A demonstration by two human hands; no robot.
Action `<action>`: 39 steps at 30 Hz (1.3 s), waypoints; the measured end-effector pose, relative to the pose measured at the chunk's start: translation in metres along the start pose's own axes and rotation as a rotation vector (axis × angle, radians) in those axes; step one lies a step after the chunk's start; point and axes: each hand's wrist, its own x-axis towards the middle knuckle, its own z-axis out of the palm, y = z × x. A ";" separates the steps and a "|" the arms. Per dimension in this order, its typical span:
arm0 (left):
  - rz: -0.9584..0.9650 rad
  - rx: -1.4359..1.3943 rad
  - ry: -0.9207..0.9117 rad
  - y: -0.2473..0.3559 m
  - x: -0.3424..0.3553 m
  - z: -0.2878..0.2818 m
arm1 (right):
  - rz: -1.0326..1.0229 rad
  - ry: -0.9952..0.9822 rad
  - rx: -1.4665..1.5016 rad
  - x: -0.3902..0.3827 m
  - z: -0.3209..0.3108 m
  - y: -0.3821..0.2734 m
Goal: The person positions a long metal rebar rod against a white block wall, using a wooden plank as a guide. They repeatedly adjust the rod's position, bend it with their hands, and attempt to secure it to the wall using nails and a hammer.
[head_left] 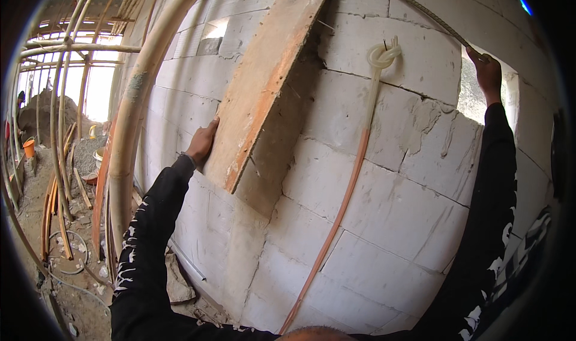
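My left hand grips the left edge of a long plywood board, with an orange-stained strip and protruding nails, tilted against the white block wall. My right hand is raised at the right, closed around the end of a thin ribbed steel bar that runs up to the left. It is in front of a square opening in the wall. Between my hands hangs a knotted translucent hose, reddish in its lower length.
A thick bamboo pole stands just left of the board. Further left are bamboo scaffolding, a sand heap, an orange bucket, loose timber and cables on rubble ground. A rough block and a pipe lie at the wall's foot.
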 end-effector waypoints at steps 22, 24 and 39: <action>-0.013 0.087 0.046 0.006 -0.005 -0.032 | -0.263 0.319 -0.166 -0.050 -0.004 -0.196; -0.046 0.119 0.029 0.007 -0.007 -0.042 | -0.132 0.230 -0.064 -0.078 -0.002 -0.219; -0.096 -0.080 -0.167 -0.005 0.016 -0.027 | -0.580 0.101 -0.446 0.043 -0.094 -0.407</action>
